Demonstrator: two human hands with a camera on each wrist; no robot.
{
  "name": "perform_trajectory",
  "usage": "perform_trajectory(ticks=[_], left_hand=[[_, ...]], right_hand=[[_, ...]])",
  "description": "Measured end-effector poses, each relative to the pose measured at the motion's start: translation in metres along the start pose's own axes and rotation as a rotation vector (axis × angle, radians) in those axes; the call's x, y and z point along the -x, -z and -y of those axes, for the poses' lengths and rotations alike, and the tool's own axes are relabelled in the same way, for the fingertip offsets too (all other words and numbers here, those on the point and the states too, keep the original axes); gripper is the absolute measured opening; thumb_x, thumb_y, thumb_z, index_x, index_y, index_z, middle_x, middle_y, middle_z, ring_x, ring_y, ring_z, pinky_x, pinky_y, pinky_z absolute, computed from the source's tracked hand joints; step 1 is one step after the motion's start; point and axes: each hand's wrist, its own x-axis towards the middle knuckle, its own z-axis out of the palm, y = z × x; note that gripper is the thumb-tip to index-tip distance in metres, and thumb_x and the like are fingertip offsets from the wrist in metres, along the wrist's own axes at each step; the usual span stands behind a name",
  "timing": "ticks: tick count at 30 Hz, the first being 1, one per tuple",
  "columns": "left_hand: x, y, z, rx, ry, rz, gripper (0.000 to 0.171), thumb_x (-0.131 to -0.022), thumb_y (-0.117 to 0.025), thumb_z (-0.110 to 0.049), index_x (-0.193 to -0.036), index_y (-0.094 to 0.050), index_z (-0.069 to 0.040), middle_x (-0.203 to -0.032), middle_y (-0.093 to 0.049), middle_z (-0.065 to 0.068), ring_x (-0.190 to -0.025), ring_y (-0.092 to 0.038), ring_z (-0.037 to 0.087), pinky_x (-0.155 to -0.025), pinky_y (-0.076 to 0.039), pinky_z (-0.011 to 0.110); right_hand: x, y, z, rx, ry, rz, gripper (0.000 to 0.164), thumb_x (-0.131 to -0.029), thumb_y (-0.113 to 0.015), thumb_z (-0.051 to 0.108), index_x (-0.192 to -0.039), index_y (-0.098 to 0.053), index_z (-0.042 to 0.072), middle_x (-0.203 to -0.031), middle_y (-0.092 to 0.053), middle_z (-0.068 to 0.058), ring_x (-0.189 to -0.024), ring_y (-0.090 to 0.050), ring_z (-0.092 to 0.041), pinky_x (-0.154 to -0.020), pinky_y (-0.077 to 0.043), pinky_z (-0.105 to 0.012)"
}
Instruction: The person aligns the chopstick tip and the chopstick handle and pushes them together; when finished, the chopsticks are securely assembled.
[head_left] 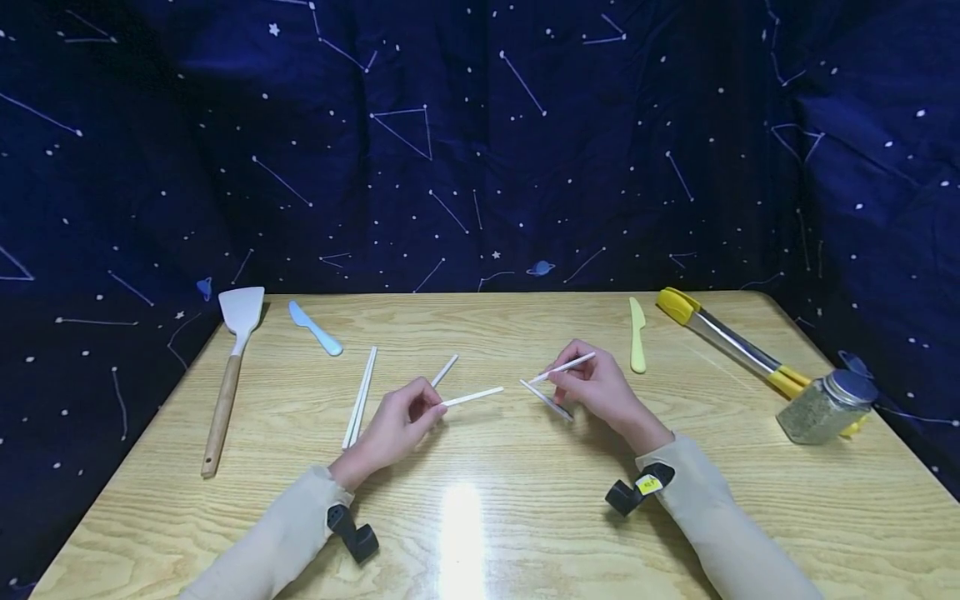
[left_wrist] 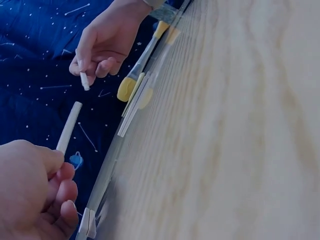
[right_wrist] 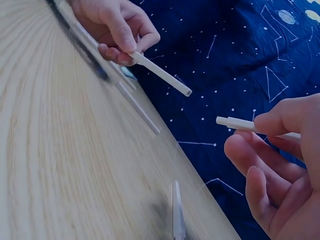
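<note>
My left hand (head_left: 396,423) pinches a white chopstick section (head_left: 474,397) between thumb and fingers, its free end pointing right; a small hole shows in that end in the right wrist view. Facing it, my right hand (head_left: 600,387) pinches a second white chopstick section (right_wrist: 237,123), whose end narrows to a short peg. A gap separates the two ends. Below my right hand lies a loose white section (head_left: 544,399) on the table. Another loose section (head_left: 445,371) lies just behind my left hand. Two long white chopsticks (head_left: 360,400) lie side by side to its left.
On the wooden table (head_left: 525,533), a white spatula (head_left: 225,408) and a blue knife (head_left: 315,329) lie at left. At right are a yellow knife (head_left: 637,335), yellow-tipped tongs (head_left: 731,337) and a tilted glass jar (head_left: 821,410). A dark starry cloth (head_left: 480,208) hangs behind.
</note>
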Motion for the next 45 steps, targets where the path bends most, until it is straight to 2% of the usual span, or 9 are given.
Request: perform_trajectory(ticks=[5, 8, 14, 16, 20, 26, 33, 40, 45], left_hand=[[0.002, -0.003, -0.003, 0.156, 0.034, 0.038, 0.006, -0.093, -0.06, -0.002, -0.089, -0.057, 0.002, -0.079, -0.061, 0.018, -0.056, -0.044, 0.004, -0.049, -0.038, 0.018], [0.003, -0.004, -0.009, 0.209, 0.038, 0.059, 0.007, -0.093, -0.058, 0.001, -0.09, -0.056, 0.006, -0.08, -0.059, 0.023, -0.056, -0.044, 0.004, -0.048, -0.038, 0.017], [0.005, 0.0, -0.043, 0.204, 0.035, 0.068, 0.004, -0.092, -0.056, 0.007, -0.088, -0.055, 0.007, -0.072, -0.054, 0.021, -0.056, -0.041, 0.003, -0.052, -0.036, 0.016], [0.004, -0.001, -0.044, 0.195, 0.044, 0.074, 0.004, -0.092, -0.056, 0.007, -0.087, -0.055, 0.007, -0.071, -0.053, 0.015, -0.057, -0.041, 0.002, -0.053, -0.035, 0.016], [0.004, -0.005, -0.036, 0.17, 0.066, 0.079, 0.005, -0.092, -0.056, 0.005, -0.087, -0.056, 0.006, -0.071, -0.053, 0.012, -0.058, -0.041, 0.002, -0.054, -0.034, 0.016], [0.004, -0.012, -0.012, 0.166, 0.098, 0.088, 0.006, -0.094, -0.056, -0.001, -0.089, -0.056, 0.003, -0.076, -0.056, 0.023, -0.057, -0.042, 0.003, -0.052, -0.035, 0.017], [0.006, -0.013, -0.01, 0.131, 0.086, 0.076, 0.01, -0.094, -0.06, -0.006, -0.084, -0.056, -0.005, -0.073, -0.057, 0.007, -0.057, -0.043, 0.005, -0.052, -0.036, 0.018], [0.006, -0.016, -0.01, 0.066, 0.011, 0.041, 0.015, -0.092, -0.062, -0.003, -0.079, -0.054, -0.008, -0.067, -0.052, 0.0, -0.055, -0.04, 0.003, -0.05, -0.033, 0.017], [0.007, -0.017, -0.008, 0.092, 0.02, 0.032, 0.011, -0.092, -0.061, -0.002, -0.083, -0.056, -0.006, -0.071, -0.054, 0.002, -0.057, -0.041, 0.003, -0.051, -0.034, 0.017]], right_hand=[[0.001, -0.002, 0.003, -0.032, -0.015, 0.027, 0.013, -0.087, -0.066, 0.0, -0.088, -0.055, -0.007, -0.091, -0.072, 0.001, -0.061, -0.064, -0.013, -0.061, -0.055, -0.027], [0.001, -0.003, 0.004, -0.043, -0.003, 0.062, 0.012, -0.087, -0.065, -0.001, -0.085, -0.055, -0.007, -0.091, -0.074, 0.003, -0.061, -0.065, -0.013, -0.06, -0.053, -0.026], [0.002, -0.007, 0.005, -0.048, 0.005, 0.108, 0.013, -0.088, -0.064, -0.002, -0.084, -0.053, -0.008, -0.091, -0.074, 0.001, -0.062, -0.065, -0.015, -0.06, -0.052, -0.026], [0.003, -0.007, 0.005, -0.046, 0.018, 0.114, 0.013, -0.088, -0.064, -0.002, -0.082, -0.053, -0.007, -0.092, -0.074, 0.001, -0.062, -0.065, -0.015, -0.061, -0.053, -0.027], [0.004, -0.007, 0.005, -0.043, 0.034, 0.118, 0.013, -0.088, -0.063, -0.003, -0.083, -0.052, -0.008, -0.092, -0.074, 0.003, -0.062, -0.065, -0.015, -0.061, -0.053, -0.028], [0.004, -0.009, 0.008, -0.004, 0.035, 0.105, 0.01, -0.088, -0.063, -0.002, -0.084, -0.055, -0.006, -0.092, -0.073, 0.002, -0.063, -0.065, -0.018, -0.061, -0.054, -0.031], [0.005, -0.015, 0.013, 0.126, 0.04, 0.072, 0.009, -0.087, -0.065, -0.001, -0.081, -0.058, -0.002, -0.097, -0.07, -0.021, -0.064, -0.064, -0.031, -0.058, -0.053, -0.029], [0.006, -0.023, 0.017, 0.224, 0.027, 0.06, 0.01, -0.087, -0.066, 0.0, -0.08, -0.059, 0.002, -0.094, -0.069, -0.017, -0.065, -0.062, -0.02, -0.059, -0.054, -0.027], [0.007, -0.02, 0.02, 0.155, 0.006, 0.083, 0.008, -0.088, -0.064, 0.001, -0.082, -0.058, 0.0, -0.097, -0.069, -0.019, -0.064, -0.062, -0.017, -0.057, -0.049, -0.025]])
